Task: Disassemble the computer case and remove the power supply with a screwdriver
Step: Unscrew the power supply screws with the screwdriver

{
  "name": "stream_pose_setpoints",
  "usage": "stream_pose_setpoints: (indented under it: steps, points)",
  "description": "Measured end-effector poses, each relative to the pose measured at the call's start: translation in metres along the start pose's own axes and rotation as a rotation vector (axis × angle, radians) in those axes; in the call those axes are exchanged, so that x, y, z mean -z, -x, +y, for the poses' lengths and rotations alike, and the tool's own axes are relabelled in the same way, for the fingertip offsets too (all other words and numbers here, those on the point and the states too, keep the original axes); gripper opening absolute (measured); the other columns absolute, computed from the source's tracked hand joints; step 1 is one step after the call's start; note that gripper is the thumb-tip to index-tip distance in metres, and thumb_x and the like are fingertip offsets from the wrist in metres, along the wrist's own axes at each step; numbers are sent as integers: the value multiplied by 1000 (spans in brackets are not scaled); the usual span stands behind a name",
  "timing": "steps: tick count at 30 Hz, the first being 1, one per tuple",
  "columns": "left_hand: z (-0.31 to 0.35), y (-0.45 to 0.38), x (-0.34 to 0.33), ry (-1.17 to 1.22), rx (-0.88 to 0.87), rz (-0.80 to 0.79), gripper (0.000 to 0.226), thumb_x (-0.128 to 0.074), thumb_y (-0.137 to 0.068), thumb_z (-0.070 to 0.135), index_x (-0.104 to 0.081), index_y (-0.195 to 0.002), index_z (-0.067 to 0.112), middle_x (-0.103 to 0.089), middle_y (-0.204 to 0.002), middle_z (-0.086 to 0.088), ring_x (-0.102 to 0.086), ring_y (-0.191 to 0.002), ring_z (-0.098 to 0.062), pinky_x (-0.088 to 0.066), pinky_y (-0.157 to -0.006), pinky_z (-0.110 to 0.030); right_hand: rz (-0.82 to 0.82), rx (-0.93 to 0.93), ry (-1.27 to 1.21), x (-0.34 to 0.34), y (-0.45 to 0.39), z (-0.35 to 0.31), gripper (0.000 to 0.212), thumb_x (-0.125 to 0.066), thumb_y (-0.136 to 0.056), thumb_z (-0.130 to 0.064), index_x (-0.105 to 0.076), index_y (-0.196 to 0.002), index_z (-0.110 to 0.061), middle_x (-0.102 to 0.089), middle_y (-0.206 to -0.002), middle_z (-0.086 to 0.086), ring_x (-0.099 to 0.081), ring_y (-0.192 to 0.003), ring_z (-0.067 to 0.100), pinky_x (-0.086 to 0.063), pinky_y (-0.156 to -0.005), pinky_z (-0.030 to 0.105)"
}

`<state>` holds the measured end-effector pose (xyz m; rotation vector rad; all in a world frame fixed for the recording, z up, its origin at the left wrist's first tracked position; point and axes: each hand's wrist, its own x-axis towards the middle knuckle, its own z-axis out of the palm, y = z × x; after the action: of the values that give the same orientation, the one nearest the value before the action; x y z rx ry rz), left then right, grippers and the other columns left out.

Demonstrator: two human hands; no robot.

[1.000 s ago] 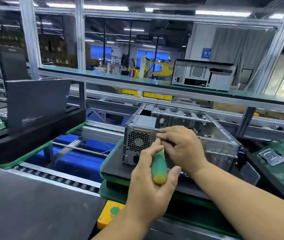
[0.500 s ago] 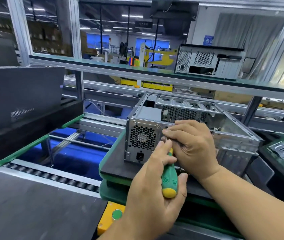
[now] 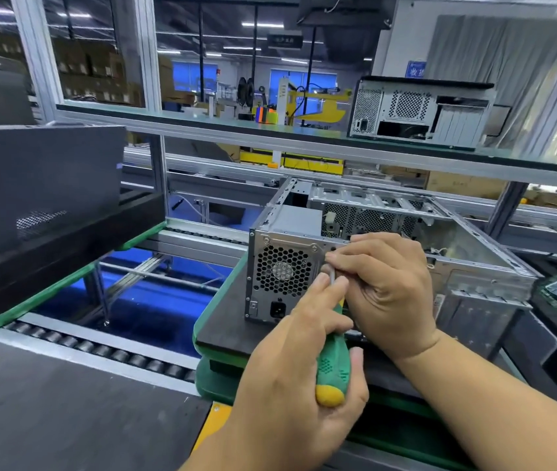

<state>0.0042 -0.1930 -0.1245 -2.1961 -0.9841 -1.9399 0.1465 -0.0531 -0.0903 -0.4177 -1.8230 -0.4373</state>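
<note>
Bare metal computer case (image 3: pixel 440 253) lying open on a dark pad (image 3: pixel 226 321). Boxy power supply (image 3: pixel 282 277), honeycomb grille, at near-left corner. Left hand (image 3: pixel 299 375) fingers clamped round rubbery green-yellow screwdriver (image 3: pixel 333 365); right hand (image 3: pixel 382 287) fingers pinching its thin steel shaft.

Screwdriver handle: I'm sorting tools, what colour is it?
Green with a yellow butt end, on the screwdriver in the head view.

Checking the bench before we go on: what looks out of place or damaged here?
Nothing stands out. The case sits flat on its pad, the left hand grips the screwdriver, and the right hand steadies its shaft.
</note>
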Motion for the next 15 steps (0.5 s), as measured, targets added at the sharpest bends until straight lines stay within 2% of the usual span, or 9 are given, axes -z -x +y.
stream_pose_setpoints:
  steps: [6, 9, 15]
  points:
    - [-2, 0, 0, -33, -11, 4, 34, -72, -88, 12, -62, -119, 4, -57, -146, -2, -47, -144, -22, -49, -108, -38, 19, 3, 11, 0, -1, -2, 3, -82, -90, -20, -83, -89, -18, -76, -94, -9, -70, -98, 23, -49, -80, 52]
    - [0, -3, 1, -18, -4, 11, 32, -72, -87, 12, -60, -116, 7, -58, -146, -2, -48, -144, -22, -49, -108, -37, 31, 0, 17, -2, -1, -2, 2, -82, -89, -19, -83, -88, -18, -76, -94, -10, -71, -97, 22, -49, -79, 51]
    - [8, -10, 4, 78, 109, 13, 28, -71, -88, 13, -57, -111, 6, -59, -145, -2, -48, -143, -19, -48, -110, -37, 66, -21, 19, -5, 2, -1, 6, -79, -91, -18, -82, -87, -20, -75, -93, -12, -70, -96, 19, -48, -80, 50]
